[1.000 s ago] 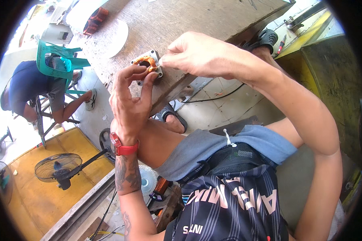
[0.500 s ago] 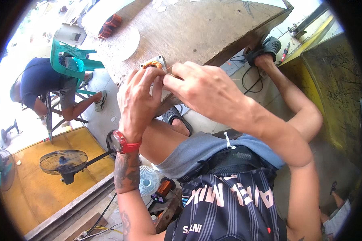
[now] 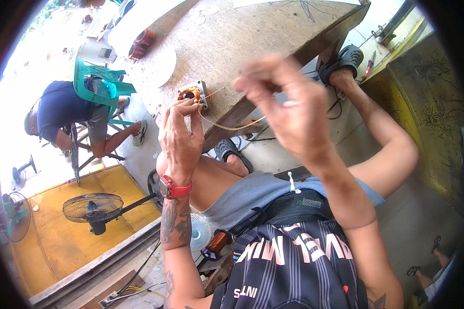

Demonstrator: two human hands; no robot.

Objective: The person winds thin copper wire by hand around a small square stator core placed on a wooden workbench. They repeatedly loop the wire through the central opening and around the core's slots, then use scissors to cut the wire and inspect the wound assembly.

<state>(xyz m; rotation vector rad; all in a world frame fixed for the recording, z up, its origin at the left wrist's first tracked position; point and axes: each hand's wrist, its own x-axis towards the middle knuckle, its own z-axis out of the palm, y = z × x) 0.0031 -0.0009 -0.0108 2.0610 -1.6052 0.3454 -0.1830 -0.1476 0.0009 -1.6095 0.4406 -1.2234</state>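
A small motor stator (image 3: 201, 88) with orange copper windings and a grey metal body lies at the near edge of the wooden table. My left hand (image 3: 180, 131) grips its near side, fingertips pressed on the windings. From there a thin tan cord (image 3: 231, 128) sags in a curve toward my right hand (image 3: 288, 105). That hand is raised to the right of the stator and smeared by motion; its fingers look closed around the cord. A short straight strand (image 3: 215, 92) sticks out of the stator to the right.
On the worn wooden table (image 3: 227, 46) lie an orange-and-black object (image 3: 142, 44) and a round white piece (image 3: 162, 67). A black fan (image 3: 93, 207) and a copper wire spool (image 3: 217, 244) are at lower left. Beyond, a person (image 3: 62, 105) bends forward by a green chair (image 3: 95, 85).
My right hand has moved away from the stator to the right, drawing the cord out into a long curve. My left hand stays at the stator, which now shows more.
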